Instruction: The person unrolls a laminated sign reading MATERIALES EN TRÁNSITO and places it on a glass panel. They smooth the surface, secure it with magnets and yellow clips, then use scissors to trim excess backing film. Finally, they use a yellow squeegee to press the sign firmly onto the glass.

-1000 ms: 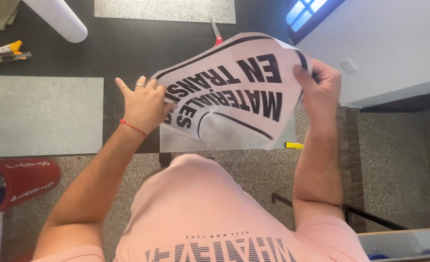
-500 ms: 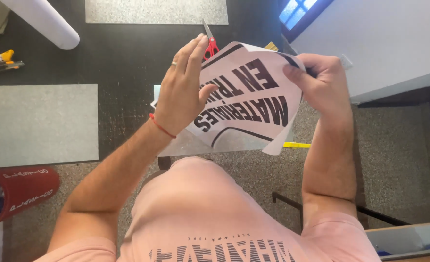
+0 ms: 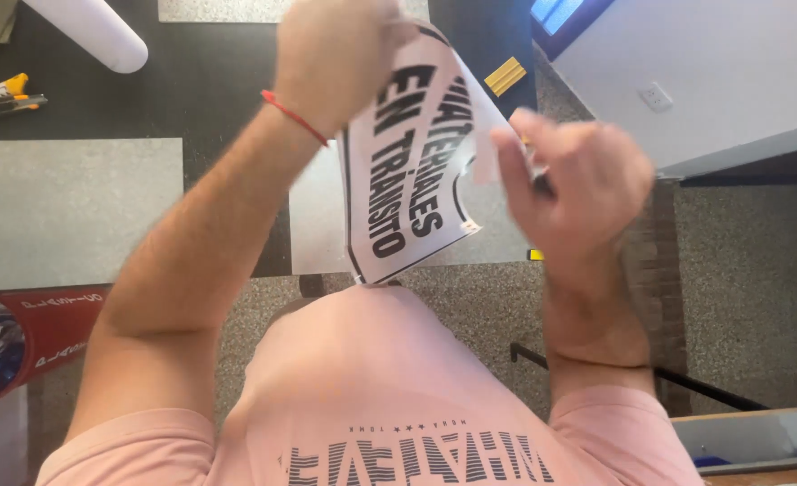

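Fingers of both hands close on a white sheet (image 3: pixel 407 171) with bold black lettering, held in the air between them above a dark table (image 3: pixel 210 81). That table fills most of the view, black on top, with grey mats on it: one mat (image 3: pixel 66 211) lies to the left under the forearm, another (image 3: pixel 317 225) sits partly hidden behind the sheet. A pink shirt (image 3: pixel 371 387) takes up the bottom of the frame.

The sheet is turned nearly on edge, curling, its lower corner close to the shirt. The left hand (image 3: pixel 335 54) grips its top edge, fist curled, a red string (image 3: pixel 292 117) around the wrist. The right hand (image 3: pixel 578 180) pinches the sheet's right edge, which folds over at the fingertips; this hand is blurred, so the exact grip is hard to make out.

At top left lies a white roll (image 3: pixel 88 31), with a yellow cutter (image 3: pixel 3 94) left of it. A red case (image 3: pixel 30 333) sits at the left edge. A small yellow block (image 3: pixel 505 76) rests near the table's far right.
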